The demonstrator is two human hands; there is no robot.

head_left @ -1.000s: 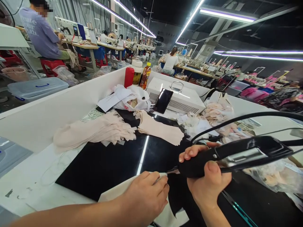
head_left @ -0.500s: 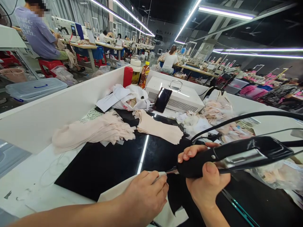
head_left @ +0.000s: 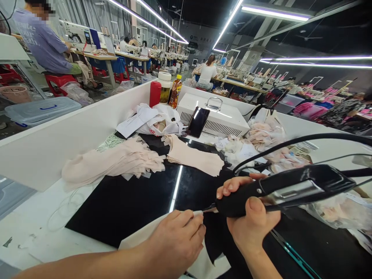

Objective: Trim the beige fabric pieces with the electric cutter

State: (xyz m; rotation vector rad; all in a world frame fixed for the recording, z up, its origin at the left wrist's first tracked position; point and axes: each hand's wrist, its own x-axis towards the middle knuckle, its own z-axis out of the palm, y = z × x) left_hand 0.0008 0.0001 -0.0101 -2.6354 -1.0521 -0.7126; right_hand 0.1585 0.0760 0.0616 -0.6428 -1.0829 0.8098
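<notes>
Many sewing stations [head_left: 136, 54] in long rows, left and right, across the far part of a deep room [head_left: 203, 38] under bright strip lights [head_left: 276, 12]. Seated at far left, a person in a purple shirt [head_left: 40, 42]. Nearer, a white table [head_left: 95, 128] with raised walls, and on it a glossy black board [head_left: 128, 201], mirroring a light as one pale streak. Beyond the board, a vented white case [head_left: 213, 116] with a metal handle. On the board's far side, two stacks of pale cloth: a left stack [head_left: 113, 161], ragged at its right end, and a right stack [head_left: 194, 155], narrower in the middle.

Over the near right of the board, a black corded tool [head_left: 281, 185]. Lies lengthwise from right to left, dips slightly nearer at the left end, points left. Clamped around its grip, the right hand [head_left: 247, 232], thumb near, fingers far. Closed on a cream cloth [head_left: 207, 266] to the left, the left hand [head_left: 181, 234], fingers curled together. Near right, slim teal tweezers [head_left: 300, 261]. At the tool's left end, a narrow metal tip [head_left: 211, 209] right at the cloth's edge; cannot tell whether touching.
</notes>
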